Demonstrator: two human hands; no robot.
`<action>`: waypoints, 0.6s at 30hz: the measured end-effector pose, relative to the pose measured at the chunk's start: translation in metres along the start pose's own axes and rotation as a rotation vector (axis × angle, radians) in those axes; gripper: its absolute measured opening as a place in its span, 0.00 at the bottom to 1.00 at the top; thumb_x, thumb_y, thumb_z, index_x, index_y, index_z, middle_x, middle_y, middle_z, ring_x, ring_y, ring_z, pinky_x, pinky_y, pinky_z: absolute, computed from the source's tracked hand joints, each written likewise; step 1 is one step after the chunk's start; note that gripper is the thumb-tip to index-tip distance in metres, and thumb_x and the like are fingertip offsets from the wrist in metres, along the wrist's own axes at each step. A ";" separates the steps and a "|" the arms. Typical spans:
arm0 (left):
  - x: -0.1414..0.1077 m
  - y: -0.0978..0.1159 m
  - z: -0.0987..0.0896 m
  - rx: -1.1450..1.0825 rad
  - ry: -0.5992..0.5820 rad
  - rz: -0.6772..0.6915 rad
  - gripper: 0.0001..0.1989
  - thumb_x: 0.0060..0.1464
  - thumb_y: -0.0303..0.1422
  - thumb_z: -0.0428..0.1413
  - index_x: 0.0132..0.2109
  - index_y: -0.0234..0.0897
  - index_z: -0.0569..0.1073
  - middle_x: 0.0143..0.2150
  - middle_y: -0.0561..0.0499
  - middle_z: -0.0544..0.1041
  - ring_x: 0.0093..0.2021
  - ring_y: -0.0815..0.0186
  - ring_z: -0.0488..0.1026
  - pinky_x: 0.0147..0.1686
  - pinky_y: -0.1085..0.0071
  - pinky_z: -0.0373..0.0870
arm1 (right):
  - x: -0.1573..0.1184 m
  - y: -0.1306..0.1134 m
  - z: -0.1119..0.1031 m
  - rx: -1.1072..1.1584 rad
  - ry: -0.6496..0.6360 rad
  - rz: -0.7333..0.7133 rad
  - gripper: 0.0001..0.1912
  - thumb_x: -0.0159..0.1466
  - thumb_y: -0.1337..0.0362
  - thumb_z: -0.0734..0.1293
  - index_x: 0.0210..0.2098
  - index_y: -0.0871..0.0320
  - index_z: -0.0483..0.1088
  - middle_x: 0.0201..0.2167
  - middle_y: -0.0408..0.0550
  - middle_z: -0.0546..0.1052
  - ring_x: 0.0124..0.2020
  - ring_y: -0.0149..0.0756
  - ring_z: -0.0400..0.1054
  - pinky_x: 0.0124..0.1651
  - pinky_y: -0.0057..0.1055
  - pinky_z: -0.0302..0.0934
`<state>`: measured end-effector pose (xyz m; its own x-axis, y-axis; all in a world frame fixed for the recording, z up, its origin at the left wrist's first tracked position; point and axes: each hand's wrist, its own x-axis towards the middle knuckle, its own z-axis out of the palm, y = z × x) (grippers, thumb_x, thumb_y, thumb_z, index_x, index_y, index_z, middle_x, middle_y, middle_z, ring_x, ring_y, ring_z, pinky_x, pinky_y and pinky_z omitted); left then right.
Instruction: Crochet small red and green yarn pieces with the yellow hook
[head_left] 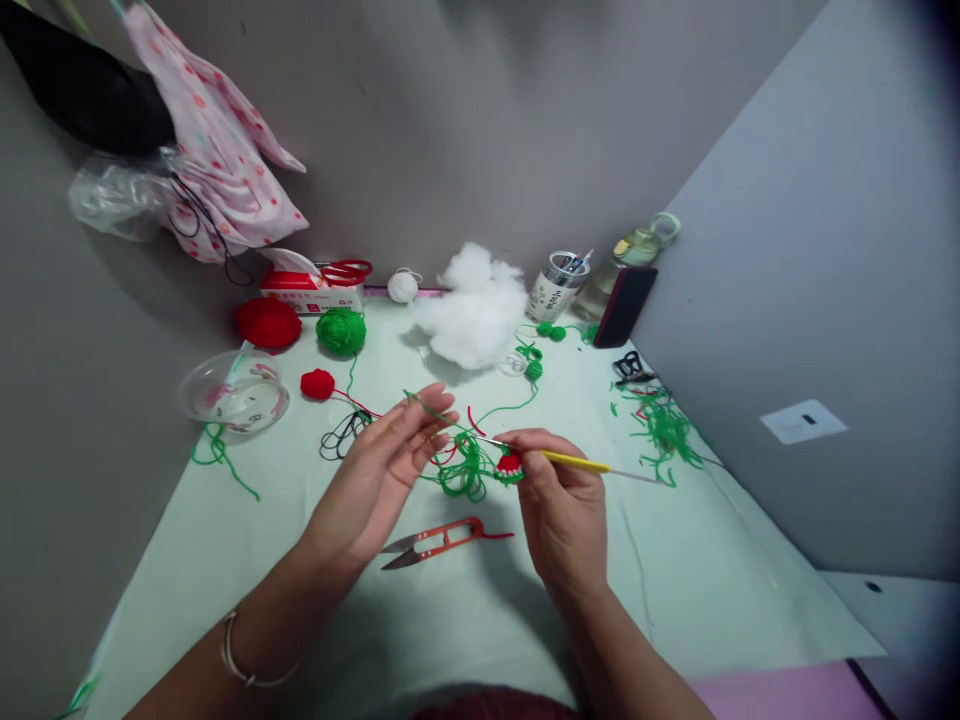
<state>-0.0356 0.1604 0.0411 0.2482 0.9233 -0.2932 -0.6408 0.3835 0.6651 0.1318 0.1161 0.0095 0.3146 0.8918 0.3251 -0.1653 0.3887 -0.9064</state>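
Lower center of frame: orange-handled snips (442,540) flat on bench (465,620). Just beyond, center: right hand (562,500), fingers clamped on yellow-handled hook (576,461) and small red/green crochet piece (508,466). Left hand (379,470), left of center: fingers extended, thumb apart, green strand across them. Green yarn tangle (463,472) between the hands. Right of frame: green offcuts (666,425). Upper center, far side: white stuffing (476,315); green ball (341,331) left of it, pen cup (555,288) right.

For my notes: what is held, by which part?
Right hand holds hook by yellow handle and crochet piece by edge; left hand, open: green yarn across fingers.
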 end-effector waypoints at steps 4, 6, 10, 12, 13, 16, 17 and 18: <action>0.001 0.012 -0.001 -0.139 -0.031 -0.085 0.12 0.67 0.30 0.61 0.54 0.31 0.81 0.28 0.57 0.75 0.27 0.75 0.76 0.25 0.84 0.73 | 0.000 -0.002 0.000 0.014 -0.041 0.022 0.04 0.68 0.61 0.74 0.41 0.48 0.84 0.37 0.45 0.87 0.40 0.34 0.81 0.43 0.29 0.74; -0.001 0.015 -0.001 -0.132 -0.134 -0.102 0.18 0.64 0.36 0.65 0.58 0.35 0.80 0.27 0.61 0.73 0.17 0.81 0.63 0.15 0.85 0.61 | 0.000 -0.003 -0.001 0.018 -0.071 0.013 0.05 0.69 0.62 0.74 0.42 0.47 0.84 0.38 0.44 0.87 0.42 0.34 0.81 0.45 0.29 0.73; -0.006 0.012 -0.003 0.172 -0.252 0.024 0.17 0.61 0.46 0.66 0.47 0.36 0.82 0.20 0.62 0.69 0.15 0.81 0.54 0.16 0.85 0.55 | -0.001 -0.003 -0.003 0.005 -0.104 -0.042 0.07 0.71 0.64 0.72 0.44 0.46 0.84 0.40 0.43 0.87 0.43 0.32 0.79 0.45 0.28 0.73; -0.008 0.007 -0.004 0.406 -0.252 0.105 0.12 0.59 0.41 0.69 0.42 0.37 0.81 0.22 0.58 0.75 0.21 0.78 0.65 0.22 0.84 0.62 | -0.001 -0.004 -0.003 -0.009 -0.124 -0.077 0.09 0.71 0.65 0.71 0.45 0.45 0.83 0.40 0.42 0.86 0.44 0.33 0.78 0.45 0.29 0.73; -0.008 0.003 -0.003 0.492 -0.246 0.135 0.11 0.57 0.37 0.71 0.43 0.38 0.81 0.26 0.56 0.80 0.26 0.75 0.72 0.27 0.83 0.67 | -0.002 -0.005 -0.002 -0.024 -0.130 -0.098 0.09 0.72 0.66 0.71 0.45 0.45 0.83 0.40 0.42 0.86 0.44 0.34 0.78 0.45 0.31 0.73; -0.011 -0.008 0.000 0.562 -0.253 0.135 0.22 0.52 0.29 0.72 0.53 0.44 0.79 0.41 0.54 0.86 0.43 0.68 0.80 0.45 0.75 0.75 | -0.003 -0.009 0.000 -0.134 -0.137 -0.202 0.10 0.72 0.68 0.70 0.46 0.46 0.83 0.40 0.42 0.86 0.44 0.36 0.78 0.46 0.35 0.72; -0.012 -0.011 0.002 0.541 -0.253 0.108 0.23 0.52 0.28 0.71 0.54 0.45 0.78 0.42 0.54 0.86 0.44 0.67 0.81 0.47 0.73 0.75 | -0.004 -0.010 0.000 -0.194 -0.139 -0.253 0.11 0.72 0.69 0.70 0.47 0.47 0.82 0.40 0.43 0.86 0.44 0.37 0.77 0.47 0.36 0.71; -0.012 -0.013 0.004 0.514 -0.248 0.079 0.22 0.53 0.28 0.70 0.54 0.45 0.78 0.41 0.55 0.85 0.44 0.67 0.81 0.47 0.72 0.76 | -0.005 -0.012 0.001 -0.261 -0.141 -0.309 0.12 0.72 0.70 0.69 0.48 0.48 0.82 0.41 0.43 0.86 0.44 0.37 0.77 0.48 0.37 0.70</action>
<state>-0.0274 0.1439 0.0387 0.4164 0.9036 -0.1007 -0.2443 0.2179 0.9449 0.1316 0.1072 0.0190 0.1785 0.7727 0.6091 0.1644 0.5870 -0.7927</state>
